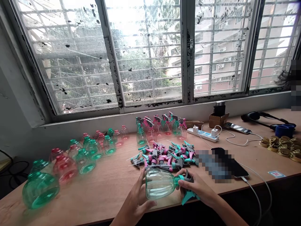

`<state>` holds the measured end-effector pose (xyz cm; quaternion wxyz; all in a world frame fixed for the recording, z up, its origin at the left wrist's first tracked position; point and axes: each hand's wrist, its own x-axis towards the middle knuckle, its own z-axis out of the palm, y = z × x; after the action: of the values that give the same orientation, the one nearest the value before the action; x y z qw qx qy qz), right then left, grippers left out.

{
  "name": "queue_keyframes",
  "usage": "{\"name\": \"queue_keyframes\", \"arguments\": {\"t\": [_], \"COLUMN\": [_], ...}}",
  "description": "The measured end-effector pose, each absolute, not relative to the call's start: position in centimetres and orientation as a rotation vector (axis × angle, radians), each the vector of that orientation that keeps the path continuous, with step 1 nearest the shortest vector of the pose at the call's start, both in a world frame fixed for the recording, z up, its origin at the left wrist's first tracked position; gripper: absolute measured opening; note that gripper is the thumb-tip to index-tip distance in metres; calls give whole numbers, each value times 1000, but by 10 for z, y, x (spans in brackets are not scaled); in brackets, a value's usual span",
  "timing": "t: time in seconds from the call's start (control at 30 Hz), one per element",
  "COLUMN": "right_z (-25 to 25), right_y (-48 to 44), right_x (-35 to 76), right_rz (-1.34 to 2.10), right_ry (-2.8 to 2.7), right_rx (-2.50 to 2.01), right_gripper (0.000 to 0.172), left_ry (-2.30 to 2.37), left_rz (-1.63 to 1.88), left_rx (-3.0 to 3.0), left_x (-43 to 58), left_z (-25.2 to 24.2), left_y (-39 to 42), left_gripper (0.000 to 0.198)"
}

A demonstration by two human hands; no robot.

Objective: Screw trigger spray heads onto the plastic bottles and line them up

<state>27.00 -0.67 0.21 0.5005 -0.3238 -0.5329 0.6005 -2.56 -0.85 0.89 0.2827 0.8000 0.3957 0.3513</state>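
A clear green spray bottle [160,185] lies sideways in the air near the table's front edge, its base toward the left. My left hand [136,199] is closed around the base end, with the thumb below and fingers behind. At the neck, my right hand [201,185] grips the grey and teal trigger spray head [188,195], which sits against the bottle's mouth. Whether it is fully screwed on cannot be told. Just beyond the bottle lies a pile of loose pink, teal and grey spray heads [162,158] with thin tubes.
Open-necked green bottles [41,191] and red bottles [64,168] stand at left. Several spray bottles with heads [150,131] stand by the window. Rightward are a power strip [203,134], a phone [229,161] with cables, headphones [254,116] and gold-coloured rings [283,147]. Part of a person shows far right.
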Motion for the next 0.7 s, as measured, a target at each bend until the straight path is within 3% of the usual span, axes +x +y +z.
{"name": "queue_keyframes", "arguments": {"t": [0.5, 0.7], "right_z": [-1, -1], "right_y": [-5, -4], "right_x": [270, 269], "right_rz": [1433, 1421], "right_ry": [-1276, -1275], "right_rx": [-791, -809], "right_gripper": [49, 51], "left_ry": [973, 1044], "left_rz": [944, 941], "left_rx": [2099, 2158], "left_x": [-24, -27], "left_z": [7, 9], "left_y": [-8, -10], "left_gripper": [101, 94]}}
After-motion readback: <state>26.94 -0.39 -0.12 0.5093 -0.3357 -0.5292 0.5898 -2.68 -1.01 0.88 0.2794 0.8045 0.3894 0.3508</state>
